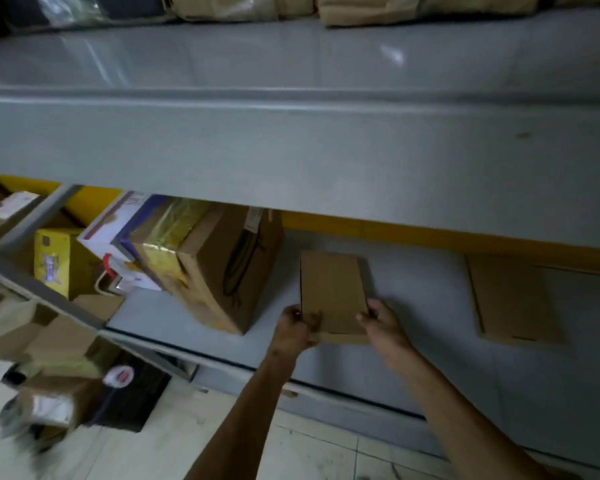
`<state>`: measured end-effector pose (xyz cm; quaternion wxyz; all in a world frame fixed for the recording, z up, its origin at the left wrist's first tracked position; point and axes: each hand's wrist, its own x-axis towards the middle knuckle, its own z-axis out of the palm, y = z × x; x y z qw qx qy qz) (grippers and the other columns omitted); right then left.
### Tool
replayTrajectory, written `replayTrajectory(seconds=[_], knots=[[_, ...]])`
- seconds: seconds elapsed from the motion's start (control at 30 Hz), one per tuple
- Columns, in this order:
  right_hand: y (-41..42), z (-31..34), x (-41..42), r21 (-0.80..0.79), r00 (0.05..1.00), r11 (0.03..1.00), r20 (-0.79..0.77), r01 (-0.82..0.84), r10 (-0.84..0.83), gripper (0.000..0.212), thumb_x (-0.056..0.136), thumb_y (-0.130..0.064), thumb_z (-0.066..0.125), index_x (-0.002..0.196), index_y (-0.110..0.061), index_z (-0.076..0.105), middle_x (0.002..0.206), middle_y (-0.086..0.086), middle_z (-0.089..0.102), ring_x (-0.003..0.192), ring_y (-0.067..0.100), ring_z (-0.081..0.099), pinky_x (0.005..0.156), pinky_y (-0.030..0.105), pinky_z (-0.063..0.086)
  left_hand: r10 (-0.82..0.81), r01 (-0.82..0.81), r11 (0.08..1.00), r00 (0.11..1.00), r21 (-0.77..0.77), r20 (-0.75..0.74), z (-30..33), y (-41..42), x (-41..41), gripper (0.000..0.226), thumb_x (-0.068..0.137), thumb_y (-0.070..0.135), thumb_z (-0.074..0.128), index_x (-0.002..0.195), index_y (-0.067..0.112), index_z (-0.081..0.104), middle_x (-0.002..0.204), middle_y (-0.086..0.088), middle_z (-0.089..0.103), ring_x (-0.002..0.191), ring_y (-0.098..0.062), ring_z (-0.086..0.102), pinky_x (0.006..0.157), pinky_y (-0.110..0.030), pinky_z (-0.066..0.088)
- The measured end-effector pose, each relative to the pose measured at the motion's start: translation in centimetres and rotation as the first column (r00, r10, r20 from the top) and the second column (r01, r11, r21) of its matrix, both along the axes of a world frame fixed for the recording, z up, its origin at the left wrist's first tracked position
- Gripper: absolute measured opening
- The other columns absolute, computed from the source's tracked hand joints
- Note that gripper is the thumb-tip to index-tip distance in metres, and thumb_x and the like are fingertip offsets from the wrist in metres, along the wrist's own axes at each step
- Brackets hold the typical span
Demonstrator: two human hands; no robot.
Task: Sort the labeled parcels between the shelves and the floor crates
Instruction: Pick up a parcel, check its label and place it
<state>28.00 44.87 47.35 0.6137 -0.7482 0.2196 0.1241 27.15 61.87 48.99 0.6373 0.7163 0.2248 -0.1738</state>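
Observation:
A small flat brown cardboard parcel [333,292] lies on the grey lower shelf [423,323], near its front edge. My left hand [297,329] grips the parcel's near left corner and my right hand [385,323] grips its near right corner. To its left a larger brown box [229,271] leans tilted against a yellow-wrapped parcel [163,244]. A flat cardboard piece [513,299] lies on the same shelf to the right. No label shows on the held parcel.
A grey upper shelf [291,143] overhangs the lower one, with brown parcels [395,8] on top. At the left stand a yellow box [59,261] and a white-and-purple box [118,230]. Boxes and a black crate [132,393] sit on the tiled floor at lower left.

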Motion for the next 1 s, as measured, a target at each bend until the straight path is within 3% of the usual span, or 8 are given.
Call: replayTrajectory(seconds=[0.07,0.13,0.27,0.4,0.53,0.63,0.73,1.0], knots=[[0.5,2.1,-1.8,0.089,0.999,0.996,0.041,-0.005,0.001,0.03,0.097,0.001,0.049,0.127,-0.005,0.051,0.116,0.007,0.059,0.101,0.018,0.056,0.085,0.027,0.044,0.036,-0.033,0.976,0.999,-0.217,0.008,2.6,0.8,-1.7,0.039,0.091,0.017,0.065,0.125,0.008,0.049,0.121,-0.015,0.061,0.108,-0.033,0.063,0.086,-0.049,0.057],[1.3,3.8,-3.1,0.074,0.995,0.997,0.101,-0.024,0.017,0.032,0.097,-0.006,0.053,0.129,-0.007,0.05,0.126,0.01,0.058,0.105,0.019,0.057,0.086,0.026,0.048,-0.022,0.038,0.975,0.997,-0.218,0.077,5.1,1.5,-3.2,0.039,0.089,0.019,0.065,0.123,0.012,0.047,0.123,-0.014,0.06,0.111,-0.033,0.062,0.087,-0.052,0.057],[3.0,8.1,-5.9,0.265,0.978,0.957,0.202,-0.114,0.061,0.082,0.073,-0.058,0.076,0.142,-0.037,0.037,0.141,-0.001,0.046,0.12,0.018,0.057,0.102,0.041,0.047,-0.377,0.34,0.926,0.839,0.163,0.393,10.3,1.9,-6.1,0.037,0.092,0.031,0.062,0.122,0.026,0.042,0.123,-0.004,0.059,0.104,-0.01,0.065,0.085,-0.033,0.058],[4.1,12.8,-8.7,0.665,0.971,0.741,0.227,-0.096,-0.079,0.05,0.082,-0.035,0.067,0.128,-0.016,0.057,0.123,0.015,0.066,0.112,0.031,0.064,0.089,0.045,0.054,-0.577,0.498,0.808,0.559,0.316,0.595,13.8,3.2,-9.5,0.033,0.099,0.035,0.051,0.13,0.024,0.053,0.132,0.008,0.053,0.119,-0.001,0.054,0.092,-0.021,0.051],[4.2,14.8,-11.2,0.716,0.953,0.698,0.22,-0.011,-0.211,0.05,0.077,-0.021,0.062,0.126,-0.01,0.059,0.109,0.011,0.073,0.094,0.024,0.072,0.068,0.034,0.058,-0.391,0.207,0.912,0.701,0.354,0.596,14.8,7.2,-9.4,0.064,0.086,0.056,0.054,0.141,0.028,0.038,0.143,0.005,0.041,0.13,-0.015,0.045,0.102,-0.039,0.048],[4.6,15.2,-12.9,0.677,0.948,0.735,0.263,-0.05,-0.177,0.052,0.077,-0.021,0.064,0.129,-0.017,0.057,0.113,0.007,0.073,0.098,0.021,0.071,0.069,0.033,0.057,-0.327,0.347,0.938,0.863,0.018,0.385,15.6,8.6,-9.3,0.062,0.09,0.044,0.062,0.144,0.028,0.036,0.133,-0.002,0.06,0.116,-0.018,0.062,0.093,-0.037,0.056],[4.3,16.2,-13.8,0.683,0.934,0.72,0.325,-0.124,-0.148,0.065,0.073,-0.021,0.078,0.133,-0.021,0.054,0.123,0.008,0.068,0.109,0.025,0.067,0.076,0.036,0.057,-0.362,0.448,0.882,0.841,-0.143,0.403,16.8,8.9,-10.3,0.037,0.096,0.018,0.055,0.133,0.023,0.051,0.117,-0.002,0.071,0.107,-0.022,0.069,0.089,-0.039,0.057],[3.2,17.7,-14.9,0.638,0.938,0.762,0.32,-0.112,-0.131,0.061,0.072,-0.022,0.073,0.13,-0.021,0.054,0.114,0.006,0.072,0.099,0.021,0.07,0.073,0.033,0.055,-0.352,0.462,0.866,0.835,-0.192,0.422,17.8,7.6,-11.3,0.034,0.095,0.015,0.056,0.128,0.023,0.053,0.117,-0.003,0.071,0.107,-0.023,0.069,0.085,-0.036,0.058]])
